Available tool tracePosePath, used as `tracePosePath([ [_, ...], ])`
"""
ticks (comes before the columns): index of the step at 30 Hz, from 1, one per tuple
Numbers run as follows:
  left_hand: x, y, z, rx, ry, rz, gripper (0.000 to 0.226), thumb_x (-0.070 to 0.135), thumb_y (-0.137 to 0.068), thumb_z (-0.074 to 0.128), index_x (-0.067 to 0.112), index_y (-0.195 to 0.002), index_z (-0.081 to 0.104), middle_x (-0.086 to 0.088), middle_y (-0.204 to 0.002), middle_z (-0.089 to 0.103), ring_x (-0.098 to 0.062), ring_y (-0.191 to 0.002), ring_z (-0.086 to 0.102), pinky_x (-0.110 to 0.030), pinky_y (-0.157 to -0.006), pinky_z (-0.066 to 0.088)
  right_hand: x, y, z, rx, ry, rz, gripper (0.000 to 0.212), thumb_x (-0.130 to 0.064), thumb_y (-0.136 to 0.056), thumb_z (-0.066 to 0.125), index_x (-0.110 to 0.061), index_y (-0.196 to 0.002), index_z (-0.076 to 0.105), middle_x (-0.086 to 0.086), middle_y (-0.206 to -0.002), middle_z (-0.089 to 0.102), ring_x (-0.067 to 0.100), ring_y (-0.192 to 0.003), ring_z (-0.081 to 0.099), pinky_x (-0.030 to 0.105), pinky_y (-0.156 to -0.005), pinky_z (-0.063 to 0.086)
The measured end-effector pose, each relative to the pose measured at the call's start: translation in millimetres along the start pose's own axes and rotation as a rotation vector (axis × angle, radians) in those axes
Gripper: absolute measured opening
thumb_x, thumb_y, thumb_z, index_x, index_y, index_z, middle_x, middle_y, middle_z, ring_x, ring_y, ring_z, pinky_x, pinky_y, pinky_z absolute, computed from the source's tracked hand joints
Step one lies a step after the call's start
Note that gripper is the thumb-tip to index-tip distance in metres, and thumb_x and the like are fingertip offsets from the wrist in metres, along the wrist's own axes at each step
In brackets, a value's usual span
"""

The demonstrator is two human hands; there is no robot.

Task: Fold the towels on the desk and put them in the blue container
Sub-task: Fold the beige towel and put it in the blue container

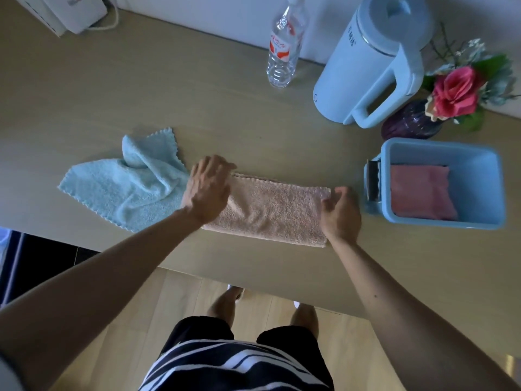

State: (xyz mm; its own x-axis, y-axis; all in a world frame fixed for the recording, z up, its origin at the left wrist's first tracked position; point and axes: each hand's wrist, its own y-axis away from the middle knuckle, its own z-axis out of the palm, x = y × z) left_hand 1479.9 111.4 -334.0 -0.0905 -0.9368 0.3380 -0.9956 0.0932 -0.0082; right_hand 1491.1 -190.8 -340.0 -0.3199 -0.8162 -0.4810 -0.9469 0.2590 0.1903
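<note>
A peach towel [273, 213], folded into a long strip, lies across the middle of the desk. My left hand [207, 189] rests on its left end with fingers fairly straight. At the towel's right end, my right hand [339, 211] has its fingers curled at the far corner. A crumpled light-blue towel [127, 182] lies to the left, its edge under my left hand. The blue container [439, 221] stands at the right with a folded pink towel [420, 194] inside.
Behind the container stand a dark purple vase [408, 124] with a red flower, a pale-blue kettle [375, 63] and a clear plastic bottle [283, 49]. A white box [70, 12] sits at the far left corner. The desk's near edge runs just below the towel.
</note>
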Motion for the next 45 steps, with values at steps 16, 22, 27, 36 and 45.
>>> tracePosePath([
  [16,27.2,31.4,59.7,-0.292,-0.191,0.142,0.107,0.087,-0.081,0.03,0.019,-0.162,0.008,-0.009,-0.17,0.003,-0.032,-0.157,0.001,-0.068,-0.12,0.005,21.9,46.2,34.3,-0.306,0.519,-0.493,0.078,-0.064,-0.099,0.022,-0.021,-0.161,0.0,0.007,-0.17,-0.009,0.031,-0.156,-0.009,0.057,-0.124,0.008],
  [22,2.8,-18.5,47.1,-0.375,-0.34,0.387,0.118,0.096,-0.071,0.01,0.021,-0.161,-0.006,-0.008,-0.169,-0.007,-0.032,-0.156,-0.005,-0.064,-0.121,-0.006,21.0,72.2,21.5,-0.283,0.491,-0.394,0.08,-0.059,-0.097,0.037,-0.02,-0.161,0.009,0.008,-0.17,0.002,0.03,-0.157,0.001,0.054,-0.123,0.015],
  [27,-7.8,-40.5,26.7,-0.273,-0.452,0.255,0.106,0.078,-0.086,0.034,0.013,-0.16,-0.006,-0.01,-0.168,-0.011,-0.036,-0.156,-0.004,-0.063,-0.123,0.002,-6.9,105.2,5.5,-0.369,0.563,-0.328,0.072,-0.062,-0.091,0.041,-0.017,-0.147,0.037,0.02,-0.152,0.037,0.038,-0.134,0.045,0.045,-0.102,0.043],
  [36,23.4,70.4,30.9,-0.298,-0.119,0.638,0.074,0.058,-0.096,0.046,0.011,-0.153,0.038,-0.018,-0.163,0.03,-0.033,-0.152,0.027,-0.051,-0.123,0.026,11.1,107.7,-2.2,-0.513,0.446,-0.694,0.059,-0.023,-0.069,0.083,-0.021,-0.124,0.062,0.004,-0.135,0.049,0.024,-0.126,0.05,0.041,-0.101,0.048],
  [45,30.7,103.0,40.5,-0.411,-0.106,0.658,0.105,0.079,-0.072,0.058,0.009,-0.149,0.042,-0.015,-0.162,0.031,-0.03,-0.155,0.02,-0.045,-0.127,0.016,14.9,102.3,10.2,-0.338,0.439,-0.802,0.015,-0.02,-0.082,0.062,-0.018,-0.097,0.062,0.001,-0.116,0.056,0.024,-0.11,0.053,0.039,-0.094,0.044],
])
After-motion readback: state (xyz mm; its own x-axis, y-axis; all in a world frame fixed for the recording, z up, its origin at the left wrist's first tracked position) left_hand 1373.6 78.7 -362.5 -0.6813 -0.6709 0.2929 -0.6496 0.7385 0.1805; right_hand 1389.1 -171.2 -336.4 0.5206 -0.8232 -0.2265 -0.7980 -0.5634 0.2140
